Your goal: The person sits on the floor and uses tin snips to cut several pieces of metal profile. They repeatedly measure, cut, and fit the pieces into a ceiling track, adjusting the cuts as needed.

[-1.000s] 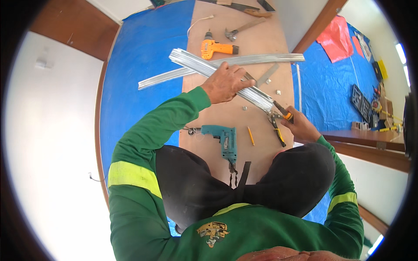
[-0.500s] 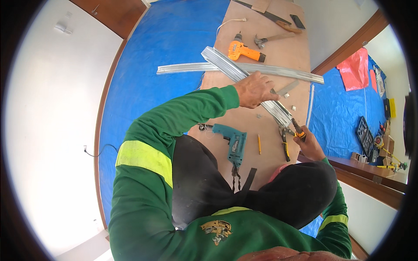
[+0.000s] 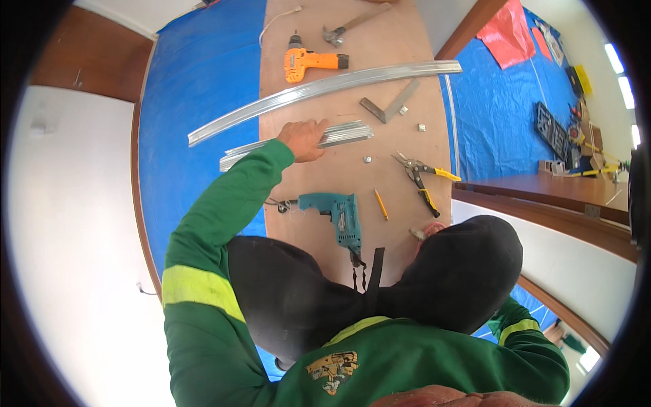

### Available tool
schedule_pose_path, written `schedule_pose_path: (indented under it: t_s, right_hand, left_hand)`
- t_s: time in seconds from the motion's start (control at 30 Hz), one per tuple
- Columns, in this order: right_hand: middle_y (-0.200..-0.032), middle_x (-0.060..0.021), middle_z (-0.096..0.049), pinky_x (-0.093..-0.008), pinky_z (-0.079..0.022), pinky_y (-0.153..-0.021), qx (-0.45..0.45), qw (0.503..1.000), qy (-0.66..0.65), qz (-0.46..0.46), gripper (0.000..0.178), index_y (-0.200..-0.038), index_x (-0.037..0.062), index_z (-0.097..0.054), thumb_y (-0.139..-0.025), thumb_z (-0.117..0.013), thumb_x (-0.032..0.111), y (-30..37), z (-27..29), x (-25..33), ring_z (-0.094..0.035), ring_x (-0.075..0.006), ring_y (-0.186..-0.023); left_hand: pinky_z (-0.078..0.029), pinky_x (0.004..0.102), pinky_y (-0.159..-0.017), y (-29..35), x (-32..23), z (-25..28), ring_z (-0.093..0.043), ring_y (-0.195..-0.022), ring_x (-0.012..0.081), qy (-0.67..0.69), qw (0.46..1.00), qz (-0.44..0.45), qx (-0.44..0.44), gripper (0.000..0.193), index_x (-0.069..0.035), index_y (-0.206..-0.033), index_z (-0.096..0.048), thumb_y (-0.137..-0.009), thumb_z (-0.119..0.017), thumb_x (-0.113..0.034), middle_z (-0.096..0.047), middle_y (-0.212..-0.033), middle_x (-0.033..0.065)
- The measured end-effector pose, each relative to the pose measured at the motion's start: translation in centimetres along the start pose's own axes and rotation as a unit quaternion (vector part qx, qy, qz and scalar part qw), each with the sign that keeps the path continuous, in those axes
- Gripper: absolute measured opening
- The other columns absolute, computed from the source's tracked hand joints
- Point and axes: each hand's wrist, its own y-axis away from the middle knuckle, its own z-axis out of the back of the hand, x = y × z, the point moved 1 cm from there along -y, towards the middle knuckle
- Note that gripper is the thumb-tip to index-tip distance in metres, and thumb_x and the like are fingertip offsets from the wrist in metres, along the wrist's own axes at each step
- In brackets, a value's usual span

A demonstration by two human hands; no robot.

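Observation:
My left hand (image 3: 303,140) is closed over a short bundle of silvery metal profiles (image 3: 349,133), which lies across the board's left edge. Part of the bundle is hidden under the hand and sleeve. Beyond it, a longer metal profile (image 3: 325,88) reaches from the blue sheeting across the board. My right hand is out of sight; only its green sleeve (image 3: 519,325) shows past my right knee. Yellow-and-black tin snips (image 3: 424,178) rest on the board with their jaws apart, and a try square (image 3: 390,108) lies farther off.
On the wooden board (image 3: 312,183) lie a teal corded drill (image 3: 342,217), a yellow pencil (image 3: 381,205), an orange cordless drill (image 3: 308,62), a hammer (image 3: 352,25) and small metal offcuts (image 3: 421,127). Blue sheeting (image 3: 196,88) covers the floor. A white wall (image 3: 74,217) stands at the left.
The bundle has swung round and moved left with my left hand. My right hand has let go of the tin snips and left view. The head view has shifted too.

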Motion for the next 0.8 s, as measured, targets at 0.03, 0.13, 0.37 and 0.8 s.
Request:
schedule_pose_path:
  t_s: [0.03,0.13,0.37,0.8]
  right_hand:
    - [-0.116,-0.0154,-0.070,-0.0451,-0.052,-0.096,-0.062,0.996,-0.002,0.061,0.041,-0.124,0.0102,-0.065,-0.090,-0.086,0.017,0.6,-1.5,-0.5,-0.070,-0.0297,-0.116]
    - [-0.120,-0.0160,-0.069,-0.0481,-0.050,-0.098,-0.099,0.992,0.032,0.065,0.044,-0.125,0.0121,-0.064,-0.087,-0.087,0.017,2.0,-2.2,-0.5,-0.068,-0.0329,-0.121]
    - [-0.133,-0.0108,-0.066,-0.0579,-0.045,-0.097,0.091,0.980,0.132,-0.115,0.047,-0.129,0.0133,-0.062,-0.086,-0.082,0.019,1.4,0.3,3.1,-0.059,-0.0361,-0.136]
    - [-0.139,-0.0200,-0.066,-0.0617,-0.050,-0.104,0.326,0.927,0.101,-0.157,0.042,-0.133,0.0075,-0.059,-0.097,-0.076,0.021,-4.5,5.5,3.2,-0.062,-0.0408,-0.138]
  left_hand:
    - [-0.059,0.0559,-0.101,0.1,0.5,0.2,-0.072,-0.122,0.0438,0.005,1.000,0.008,0.006,0.070,-0.013,-0.155,-0.052,-0.097,-0.077,-0.042,-0.071,-0.132,0.0217]
    - [-0.059,0.0550,-0.101,-0.4,1.6,-0.7,-0.072,-0.122,0.0442,0.043,0.999,0.014,0.005,0.071,-0.013,-0.156,-0.051,-0.096,-0.078,-0.041,-0.071,-0.131,0.0225]
    - [-0.057,0.0537,-0.101,0.3,-0.1,-2.0,-0.069,-0.118,0.0436,0.113,0.987,-0.017,-0.111,0.075,-0.013,-0.156,-0.052,-0.093,-0.088,-0.035,-0.068,-0.126,0.0198]
    - [-0.056,0.0560,-0.101,10.3,-9.1,8.4,-0.068,-0.120,0.0472,0.193,0.980,-0.043,-0.038,0.058,-0.006,-0.145,-0.058,-0.096,-0.083,-0.022,-0.070,-0.127,0.0231]
